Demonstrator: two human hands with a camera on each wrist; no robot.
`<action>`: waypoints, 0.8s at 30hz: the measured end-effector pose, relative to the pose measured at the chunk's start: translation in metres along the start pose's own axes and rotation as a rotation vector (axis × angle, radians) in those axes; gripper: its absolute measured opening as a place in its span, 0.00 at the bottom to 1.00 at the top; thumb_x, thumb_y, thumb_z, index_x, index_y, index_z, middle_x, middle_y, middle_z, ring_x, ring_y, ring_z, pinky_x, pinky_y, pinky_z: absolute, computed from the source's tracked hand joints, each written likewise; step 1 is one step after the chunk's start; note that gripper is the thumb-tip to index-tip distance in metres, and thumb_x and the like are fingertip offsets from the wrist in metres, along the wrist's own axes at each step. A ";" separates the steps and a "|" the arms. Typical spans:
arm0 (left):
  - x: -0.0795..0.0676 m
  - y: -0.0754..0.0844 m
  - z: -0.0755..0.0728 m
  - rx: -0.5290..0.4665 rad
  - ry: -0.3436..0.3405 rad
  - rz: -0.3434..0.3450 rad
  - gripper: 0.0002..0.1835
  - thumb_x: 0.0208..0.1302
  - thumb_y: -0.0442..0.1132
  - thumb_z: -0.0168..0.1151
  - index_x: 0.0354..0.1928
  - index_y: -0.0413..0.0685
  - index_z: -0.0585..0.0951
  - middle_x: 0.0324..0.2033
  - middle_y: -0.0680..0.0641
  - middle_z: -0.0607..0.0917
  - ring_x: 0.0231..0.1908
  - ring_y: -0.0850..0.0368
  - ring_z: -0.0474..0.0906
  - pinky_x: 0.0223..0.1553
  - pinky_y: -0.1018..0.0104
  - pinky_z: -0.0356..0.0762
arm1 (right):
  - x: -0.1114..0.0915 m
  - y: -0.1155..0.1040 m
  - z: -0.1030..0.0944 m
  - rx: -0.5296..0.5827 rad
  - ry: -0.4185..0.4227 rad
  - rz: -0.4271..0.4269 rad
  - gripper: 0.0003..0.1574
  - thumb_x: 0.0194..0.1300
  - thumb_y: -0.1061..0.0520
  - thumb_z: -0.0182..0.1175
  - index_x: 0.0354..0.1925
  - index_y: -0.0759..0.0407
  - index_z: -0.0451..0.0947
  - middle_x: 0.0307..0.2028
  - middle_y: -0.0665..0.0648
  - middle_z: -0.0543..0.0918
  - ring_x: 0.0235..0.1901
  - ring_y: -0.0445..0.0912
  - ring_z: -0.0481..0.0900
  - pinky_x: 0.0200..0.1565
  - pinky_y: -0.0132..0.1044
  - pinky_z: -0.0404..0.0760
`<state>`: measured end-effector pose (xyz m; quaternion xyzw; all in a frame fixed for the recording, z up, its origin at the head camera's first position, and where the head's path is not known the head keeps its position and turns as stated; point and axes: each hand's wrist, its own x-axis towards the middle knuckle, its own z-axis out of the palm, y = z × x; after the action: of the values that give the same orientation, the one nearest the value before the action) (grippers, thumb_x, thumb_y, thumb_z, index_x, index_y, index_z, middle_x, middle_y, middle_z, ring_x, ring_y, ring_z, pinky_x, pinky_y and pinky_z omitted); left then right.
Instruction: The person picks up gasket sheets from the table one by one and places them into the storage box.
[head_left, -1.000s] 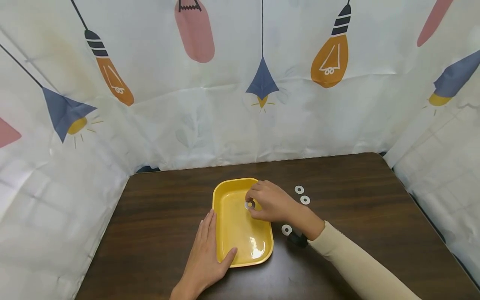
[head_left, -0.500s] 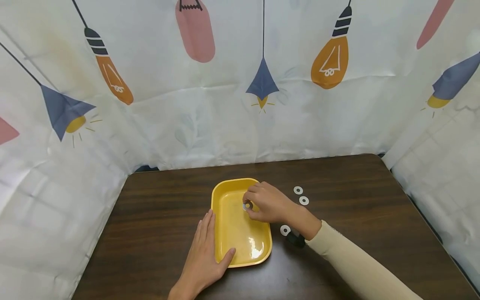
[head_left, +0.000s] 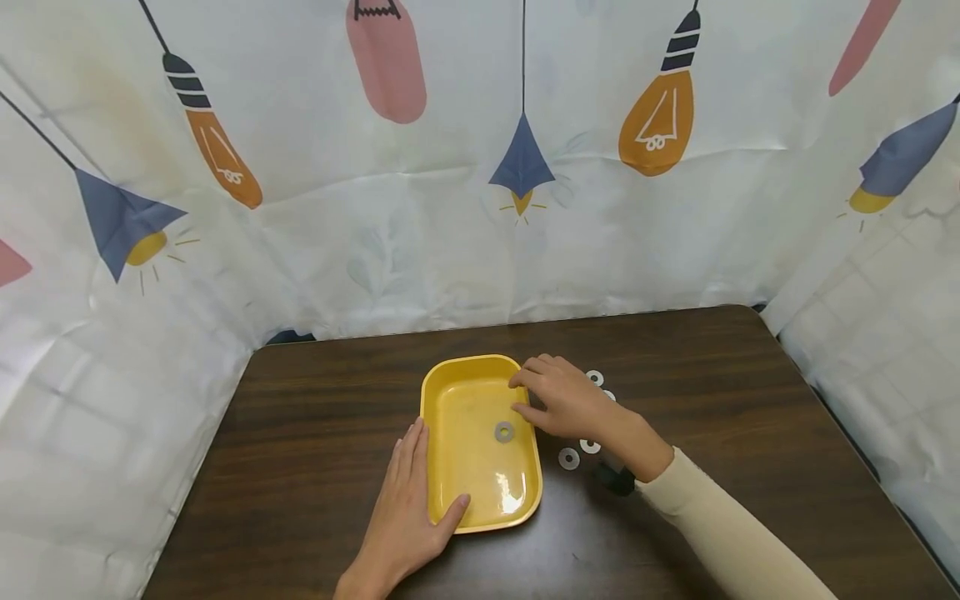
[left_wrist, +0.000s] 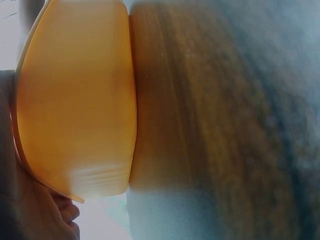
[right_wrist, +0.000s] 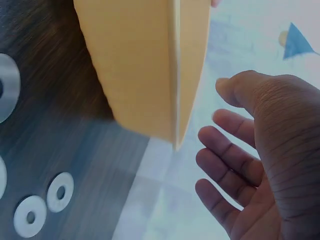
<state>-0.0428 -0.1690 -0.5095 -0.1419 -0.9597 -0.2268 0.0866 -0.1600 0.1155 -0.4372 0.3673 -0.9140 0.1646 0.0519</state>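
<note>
A yellow tray (head_left: pixel 480 500) sits on the dark wood table. One flat metal washer (head_left: pixel 504 432) lies on its floor, right of the middle. My left hand (head_left: pixel 405 508) rests along the tray's left side with straight fingers, its thumb over the near left corner. In the left wrist view, the tray's outer wall (left_wrist: pixel 80 100) fills much of the picture beside that hand. Over the tray's right rim, my right hand (head_left: pixel 566 400) has thumb and fingers apart with nothing between them. The right wrist view shows the same hand (right_wrist: pixel 260 165) just beyond the tray's wall (right_wrist: pixel 130 60).
Several more washers lie on the table right of the tray: a far washer (head_left: pixel 595 377), one partly behind the right hand, and a nearer washer (head_left: pixel 568 458) beside another. A dark device (head_left: pixel 615 478) is at the right wrist. A printed curtain (head_left: pixel 450 250) hangs behind the table.
My right hand has let go of the washer, which now lies in the tray. That hand has drawn back to the right and its fingers have spread. The left hand stays put.
</note>
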 end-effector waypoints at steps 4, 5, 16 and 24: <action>-0.002 0.000 0.000 -0.014 0.017 -0.005 0.59 0.60 0.59 0.72 0.83 0.37 0.53 0.84 0.41 0.55 0.81 0.40 0.58 0.80 0.81 0.21 | -0.014 0.006 -0.001 0.037 0.043 0.045 0.20 0.69 0.49 0.71 0.55 0.55 0.86 0.50 0.53 0.86 0.51 0.50 0.82 0.56 0.50 0.84; -0.002 0.000 0.001 -0.020 0.018 -0.005 0.59 0.60 0.59 0.72 0.83 0.37 0.53 0.84 0.41 0.55 0.81 0.39 0.58 0.80 0.82 0.21 | -0.019 0.008 -0.001 0.046 0.048 0.066 0.20 0.69 0.49 0.71 0.55 0.55 0.86 0.51 0.53 0.86 0.51 0.50 0.82 0.56 0.50 0.84; -0.002 0.002 -0.005 -0.006 0.022 -0.007 0.59 0.60 0.59 0.72 0.83 0.36 0.55 0.84 0.40 0.56 0.81 0.39 0.58 0.83 0.76 0.27 | -0.047 0.022 0.008 0.059 0.096 0.160 0.19 0.68 0.52 0.72 0.53 0.59 0.87 0.50 0.55 0.88 0.51 0.53 0.84 0.56 0.53 0.85; -0.004 0.002 -0.002 0.007 0.053 0.028 0.58 0.60 0.58 0.72 0.82 0.34 0.56 0.83 0.37 0.58 0.80 0.40 0.60 0.82 0.79 0.24 | -0.071 0.028 0.010 0.066 0.098 0.264 0.18 0.68 0.52 0.72 0.53 0.58 0.87 0.49 0.55 0.88 0.50 0.52 0.85 0.55 0.56 0.86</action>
<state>-0.0383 -0.1693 -0.5077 -0.1489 -0.9557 -0.2261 0.1157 -0.1277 0.1773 -0.4697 0.2367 -0.9449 0.2175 0.0622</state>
